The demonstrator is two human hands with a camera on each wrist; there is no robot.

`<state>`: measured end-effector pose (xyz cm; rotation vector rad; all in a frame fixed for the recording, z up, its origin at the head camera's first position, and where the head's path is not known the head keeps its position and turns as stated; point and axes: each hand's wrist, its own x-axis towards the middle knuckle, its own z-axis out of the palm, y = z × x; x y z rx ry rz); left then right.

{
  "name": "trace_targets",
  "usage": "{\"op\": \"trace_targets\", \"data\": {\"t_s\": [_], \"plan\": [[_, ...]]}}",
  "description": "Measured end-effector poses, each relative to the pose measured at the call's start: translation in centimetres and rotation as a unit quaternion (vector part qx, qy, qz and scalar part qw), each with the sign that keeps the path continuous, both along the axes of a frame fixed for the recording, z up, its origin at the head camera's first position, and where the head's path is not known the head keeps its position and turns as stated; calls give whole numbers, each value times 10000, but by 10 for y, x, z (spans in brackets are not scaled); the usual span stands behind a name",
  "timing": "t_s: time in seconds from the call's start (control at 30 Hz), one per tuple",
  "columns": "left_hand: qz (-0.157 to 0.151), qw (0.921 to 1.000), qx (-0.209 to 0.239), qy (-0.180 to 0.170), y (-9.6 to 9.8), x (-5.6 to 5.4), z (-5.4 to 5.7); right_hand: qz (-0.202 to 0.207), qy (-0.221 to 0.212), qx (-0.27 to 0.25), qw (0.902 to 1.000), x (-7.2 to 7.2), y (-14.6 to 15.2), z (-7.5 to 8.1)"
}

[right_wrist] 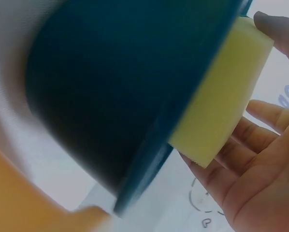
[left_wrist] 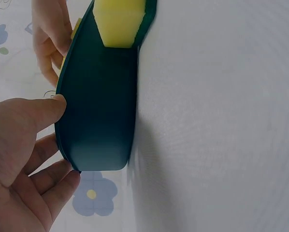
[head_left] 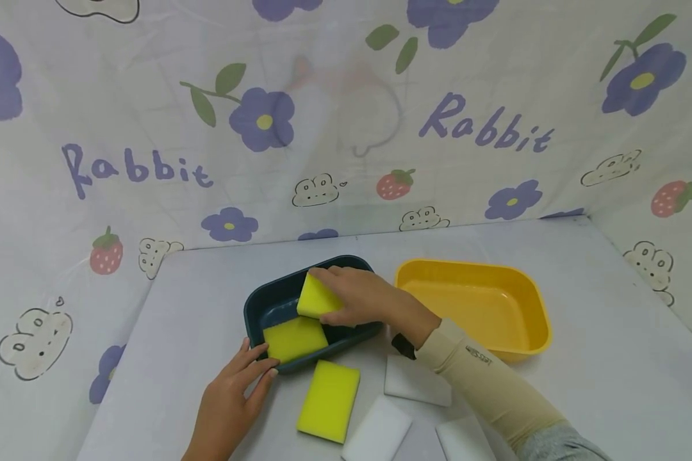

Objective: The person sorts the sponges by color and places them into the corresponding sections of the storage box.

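Observation:
My right hand (head_left: 357, 298) grips a yellow sponge (head_left: 316, 298) between thumb and fingers, tilted inside the dark teal basin (head_left: 270, 291). In the right wrist view, this sponge (right_wrist: 222, 92) stands up past the basin's rim, with the fingers along its side. A second yellow sponge (head_left: 295, 339) lies in the basin's left end. My left hand (head_left: 230, 390) holds the rim at the near left corner; the left wrist view shows its thumb (left_wrist: 50, 110) on the rim and its fingers round the corner. Another yellow sponge (head_left: 329, 400) lies on the table just in front of the basin.
A yellow basin (head_left: 539, 307) stands right of the teal one, partly behind my right forearm. Several white blocks lie on the near table (head_left: 190, 307), among them one white block (head_left: 377, 430) beside the loose yellow sponge. A patterned cloth (head_left: 346, 128) hangs behind the table.

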<state>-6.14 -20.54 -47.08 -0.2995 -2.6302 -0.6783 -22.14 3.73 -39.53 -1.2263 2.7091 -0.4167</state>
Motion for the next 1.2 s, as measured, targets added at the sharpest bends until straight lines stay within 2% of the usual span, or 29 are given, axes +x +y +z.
{"op": "trace_targets", "data": {"t_s": [0.43, 0.67, 0.97, 1.2], "plan": [[62, 9999, 4, -81, 0, -1, -1, -578, 144, 226, 9980, -14, -2, -17], [73, 9999, 34, -141, 1, 0, 1, -595, 237, 332, 9974, -17, -3, -24], [57, 9999, 52, -105, 1, 2, 1, -656, 197, 605, 9958, -17, -7, -33], [80, 9999, 16, -109, 1, 1, 1, -754, 63, 595, 9954, -18, -7, -39]]}}
